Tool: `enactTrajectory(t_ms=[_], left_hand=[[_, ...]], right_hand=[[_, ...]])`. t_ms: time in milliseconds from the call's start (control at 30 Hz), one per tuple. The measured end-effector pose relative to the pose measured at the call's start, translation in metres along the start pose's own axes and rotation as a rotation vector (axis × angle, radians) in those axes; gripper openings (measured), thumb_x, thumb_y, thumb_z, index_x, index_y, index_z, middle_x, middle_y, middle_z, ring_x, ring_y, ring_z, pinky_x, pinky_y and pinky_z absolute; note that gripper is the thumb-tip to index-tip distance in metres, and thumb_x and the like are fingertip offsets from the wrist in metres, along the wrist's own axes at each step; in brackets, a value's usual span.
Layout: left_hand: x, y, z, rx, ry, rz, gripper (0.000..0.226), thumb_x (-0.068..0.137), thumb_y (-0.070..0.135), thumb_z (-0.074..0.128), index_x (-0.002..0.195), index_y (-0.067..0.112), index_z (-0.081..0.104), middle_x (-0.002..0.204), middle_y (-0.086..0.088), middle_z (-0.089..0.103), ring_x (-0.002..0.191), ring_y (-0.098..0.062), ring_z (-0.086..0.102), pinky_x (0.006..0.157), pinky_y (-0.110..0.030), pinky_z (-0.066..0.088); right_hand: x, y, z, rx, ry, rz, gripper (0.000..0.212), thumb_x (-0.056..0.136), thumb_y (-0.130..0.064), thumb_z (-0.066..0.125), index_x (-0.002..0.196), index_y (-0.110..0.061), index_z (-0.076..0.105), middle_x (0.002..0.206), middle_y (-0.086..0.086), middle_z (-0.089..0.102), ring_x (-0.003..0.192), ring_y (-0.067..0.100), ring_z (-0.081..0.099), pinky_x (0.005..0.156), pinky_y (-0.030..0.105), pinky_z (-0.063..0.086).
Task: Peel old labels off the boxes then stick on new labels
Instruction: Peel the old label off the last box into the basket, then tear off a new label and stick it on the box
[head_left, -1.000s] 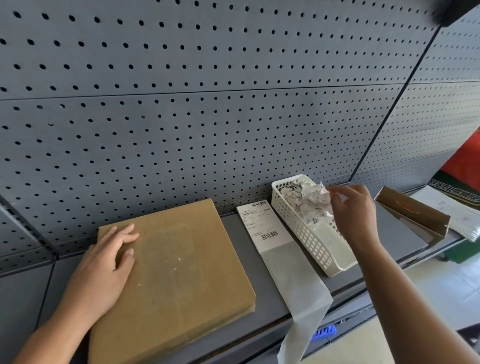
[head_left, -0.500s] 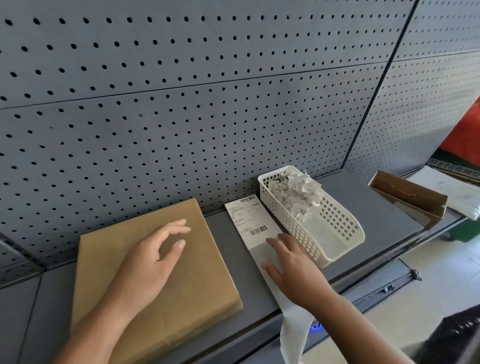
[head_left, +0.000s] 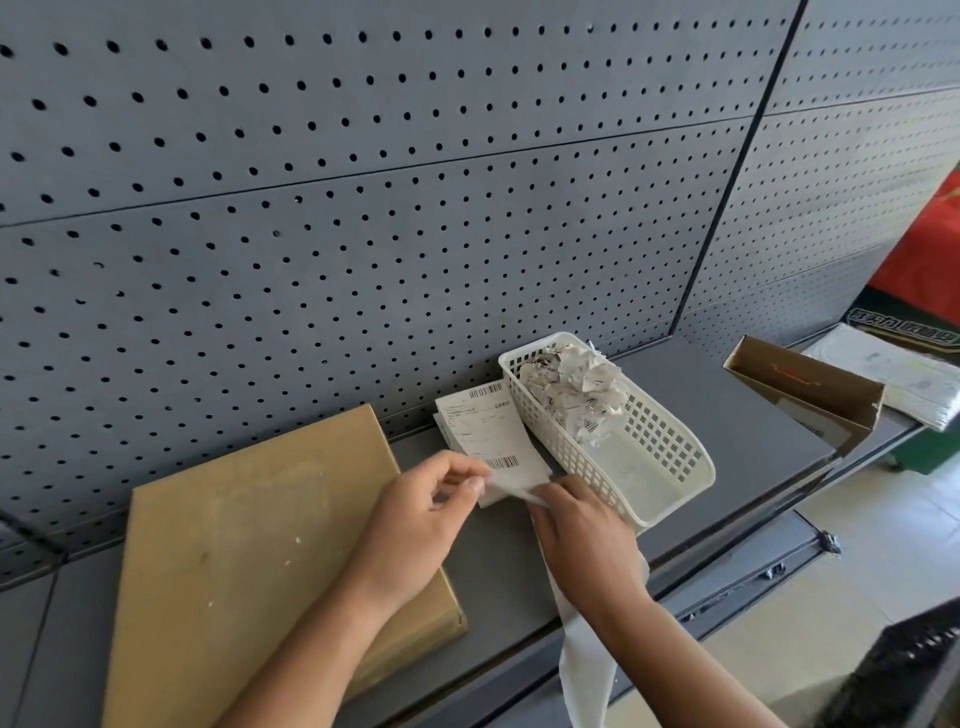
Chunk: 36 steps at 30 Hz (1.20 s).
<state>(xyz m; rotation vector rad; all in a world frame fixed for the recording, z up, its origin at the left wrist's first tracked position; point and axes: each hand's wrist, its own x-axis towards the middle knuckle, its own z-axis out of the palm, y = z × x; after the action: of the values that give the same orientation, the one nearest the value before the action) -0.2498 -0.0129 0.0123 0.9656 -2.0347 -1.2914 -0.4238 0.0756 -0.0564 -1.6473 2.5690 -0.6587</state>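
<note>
Both grips are busy: the left hand (head_left: 415, 514) pinches the near corner of the printed barcode label (head_left: 488, 436) between thumb and forefinger. The right hand (head_left: 582, 530) holds the white backing strip (head_left: 582, 670), which hangs down over the edge of the shelf (head_left: 737, 415). The label lies just left of the white plastic basket (head_left: 680, 488). Crumpled old labels (head_left: 571, 389) fill the basket's far end. Further left of the basket lies a flat cardboard box (head_left: 234, 545). Well to the basket's right sits an open carton (head_left: 810, 400).
</note>
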Motion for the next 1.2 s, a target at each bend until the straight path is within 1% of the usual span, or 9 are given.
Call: enactTrajectory(t_ms=[100, 200, 300, 367, 467, 633, 767, 933, 1200], left_hand=[[0.007, -0.007, 0.004, 0.008, 0.046, -0.023, 0.009, 0.098, 0.035, 0.064, 0.097, 0.029, 0.071, 0.093, 0.01, 0.074, 0.092, -0.009, 0.07, 0.089, -0.041, 0.057], [0.014, -0.009, 0.005, -0.054, 0.028, -0.071, 0.034, 0.09, 0.06, 0.063, 0.099, 0.027, 0.069, 0.094, 0.009, 0.074, 0.093, -0.009, 0.07, 0.09, -0.044, 0.057], [0.015, -0.007, 0.008, -0.047, -0.056, -0.091, 0.059, 0.079, 0.081, 0.058, 0.103, 0.029, 0.07, 0.099, 0.012, 0.075, 0.096, -0.004, 0.069, 0.09, -0.038, 0.056], [0.013, -0.005, 0.01, -0.037, -0.079, -0.075, 0.064, 0.076, 0.085, 0.056, 0.103, 0.029, 0.071, 0.098, 0.013, 0.075, 0.096, -0.002, 0.069, 0.087, -0.031, 0.054], [0.01, -0.005, 0.009, -0.076, -0.064, -0.051, 0.047, 0.086, 0.07, 0.061, 0.104, 0.027, 0.072, 0.098, 0.011, 0.075, 0.095, -0.004, 0.069, 0.087, -0.033, 0.055], [0.003, -0.006, 0.007, -0.119, -0.048, 0.008, 0.012, 0.098, 0.034, 0.066, 0.095, 0.025, 0.073, 0.092, 0.005, 0.075, 0.09, -0.012, 0.07, 0.085, -0.038, 0.056], [0.0, -0.007, 0.005, -0.121, -0.048, 0.023, 0.01, 0.099, 0.031, 0.064, 0.095, 0.026, 0.072, 0.092, 0.005, 0.074, 0.09, -0.012, 0.07, 0.084, -0.037, 0.056], [-0.003, -0.002, 0.004, -0.267, -0.083, 0.003, 0.011, 0.1, 0.022, 0.063, 0.101, 0.02, 0.073, 0.094, 0.002, 0.076, 0.09, -0.013, 0.071, 0.079, -0.024, 0.053], [-0.006, -0.003, 0.002, -0.379, -0.011, 0.098, 0.01, 0.099, 0.02, 0.063, 0.098, 0.018, 0.073, 0.093, -0.004, 0.073, 0.092, -0.025, 0.067, 0.086, -0.039, 0.052]], right_hand=[[-0.001, -0.006, -0.018, 0.138, 0.113, 0.009, 0.019, 0.1, -0.039, 0.052, 0.109, -0.033, 0.068, 0.101, -0.016, 0.06, 0.085, 0.011, 0.062, 0.059, 0.029, 0.049], [-0.006, -0.015, -0.033, 0.212, 0.162, 0.009, 0.019, 0.099, -0.04, 0.055, 0.11, -0.035, 0.069, 0.104, -0.02, 0.06, 0.087, 0.007, 0.061, 0.06, 0.025, 0.046], [-0.013, -0.023, -0.042, 0.189, 0.197, -0.016, 0.016, 0.096, -0.041, 0.059, 0.108, -0.036, 0.069, 0.1, -0.021, 0.059, 0.085, 0.006, 0.06, 0.059, 0.022, 0.042], [-0.018, -0.027, -0.044, 0.154, 0.215, -0.051, 0.013, 0.095, -0.039, 0.063, 0.106, -0.036, 0.068, 0.098, -0.021, 0.059, 0.085, 0.005, 0.059, 0.058, 0.022, 0.043], [-0.025, -0.031, -0.044, 0.133, 0.225, -0.104, 0.014, 0.095, -0.04, 0.061, 0.107, -0.036, 0.066, 0.098, -0.02, 0.058, 0.086, 0.007, 0.059, 0.057, 0.024, 0.046], [-0.033, -0.036, -0.048, 0.091, 0.101, -0.098, 0.036, 0.093, -0.063, 0.042, 0.115, -0.042, 0.061, 0.104, -0.025, 0.056, 0.092, 0.001, 0.058, 0.065, 0.019, 0.041], [-0.029, -0.037, -0.056, 0.204, 0.05, -0.087, 0.044, 0.089, -0.071, 0.039, 0.117, -0.044, 0.06, 0.107, -0.03, 0.054, 0.099, -0.003, 0.055, 0.074, 0.021, 0.048], [-0.01, -0.033, -0.064, 0.233, 0.043, -0.15, 0.039, 0.094, -0.058, 0.044, 0.125, -0.039, 0.061, 0.118, -0.024, 0.052, 0.116, 0.004, 0.048, 0.091, 0.028, 0.047], [0.017, -0.032, -0.075, 0.293, -0.089, -0.314, 0.038, 0.096, -0.058, 0.044, 0.122, -0.039, 0.064, 0.118, -0.023, 0.058, 0.114, -0.001, 0.052, 0.096, 0.027, 0.047]])
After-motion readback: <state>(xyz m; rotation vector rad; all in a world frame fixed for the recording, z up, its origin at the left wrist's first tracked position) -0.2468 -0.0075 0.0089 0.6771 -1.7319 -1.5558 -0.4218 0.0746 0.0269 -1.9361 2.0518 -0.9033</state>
